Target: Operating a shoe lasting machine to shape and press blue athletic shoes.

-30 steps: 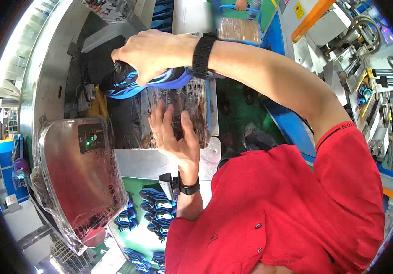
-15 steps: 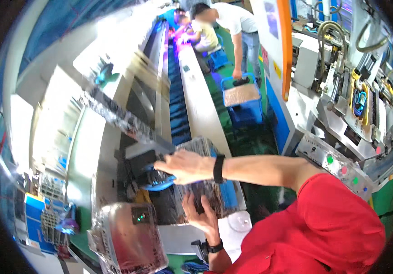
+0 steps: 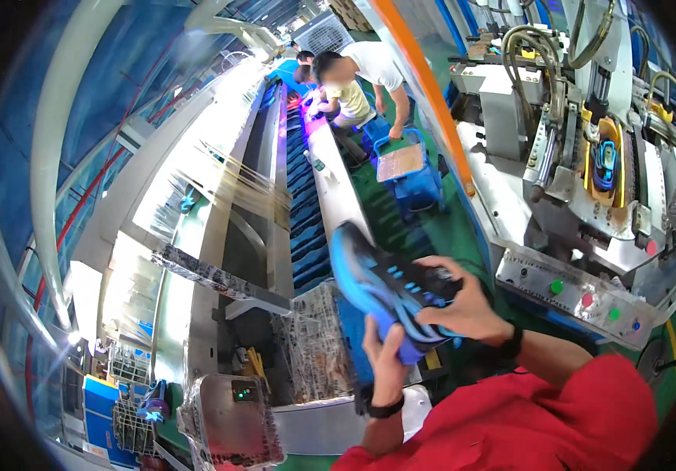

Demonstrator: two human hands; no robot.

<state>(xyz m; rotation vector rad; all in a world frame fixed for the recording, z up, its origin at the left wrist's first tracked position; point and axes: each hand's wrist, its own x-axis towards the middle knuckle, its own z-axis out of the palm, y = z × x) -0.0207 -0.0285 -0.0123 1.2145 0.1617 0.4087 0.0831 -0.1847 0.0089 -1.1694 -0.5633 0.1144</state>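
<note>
In this apparent holding step, the left hand (image 3: pixel 386 366) and right hand (image 3: pixel 471 308) grasp a shoe (image 3: pixel 369 271) pointing toward eleven o'clock; turning it likely needs both hands' fingers.

Head view: wide fisheye, upright, worn on head, looking forward and down. Left hand (image 3: pixel 387 366), right hand (image 3: pixel 467 308), shoe (image 3: pixel 373 276) close below; conveyor (image 3: pixel 343 210) stretching ahead, farther off; machine (image 3: pixel 504 118) rightward.
</note>
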